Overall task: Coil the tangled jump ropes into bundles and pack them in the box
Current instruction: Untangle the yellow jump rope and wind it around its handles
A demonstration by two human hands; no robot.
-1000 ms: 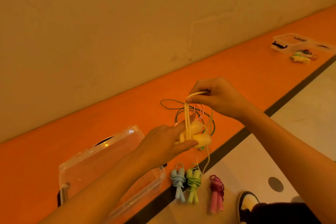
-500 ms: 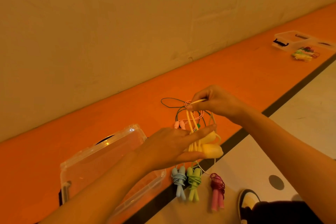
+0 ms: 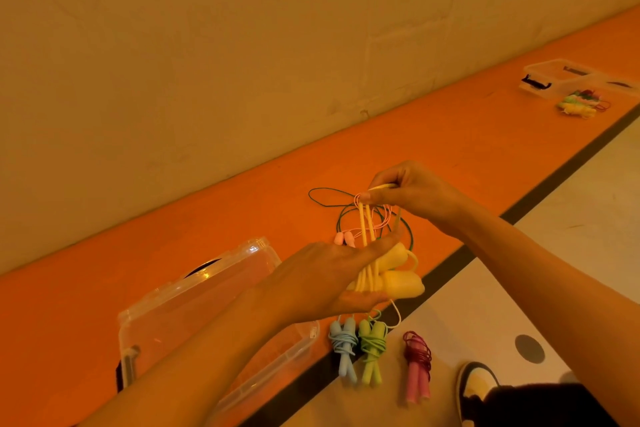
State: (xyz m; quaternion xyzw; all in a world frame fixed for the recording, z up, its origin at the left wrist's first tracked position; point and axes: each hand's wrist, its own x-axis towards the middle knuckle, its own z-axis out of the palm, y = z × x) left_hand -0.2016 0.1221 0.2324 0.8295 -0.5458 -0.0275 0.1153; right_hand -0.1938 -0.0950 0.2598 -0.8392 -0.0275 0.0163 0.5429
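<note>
Left hand (image 3: 329, 282) is raised over the orange floor strip (image 3: 173, 253), clamping the two pale yellow handles of a yellow plastic jump rope (image 3: 403, 284) between its thumb and its nearly straight fingers. Right hand (image 3: 417, 199) is held higher and farther out, thumb and forefinger pinching the top of several loops of the same rope's cord. The strands run taut and close together from that pinch down to the handles, and one loose end hangs below the left hand.

On the orange strip beneath the hands lies a tangle of thin green cord (image 3: 325, 191) and a pale pink rope with small pink handles (image 3: 344, 238). A clear plastic box (image 3: 194, 288) sits on the strip under the left forearm. Just beside its right end lie three finished bundles in a row: a light blue one (image 3: 344, 348), a green one (image 3: 372, 348), and a dark pink one (image 3: 417, 366) on the pale floor.

Far along the strip are a second clear box (image 3: 554, 78) and a heap of coloured ropes (image 3: 580, 105).
</note>
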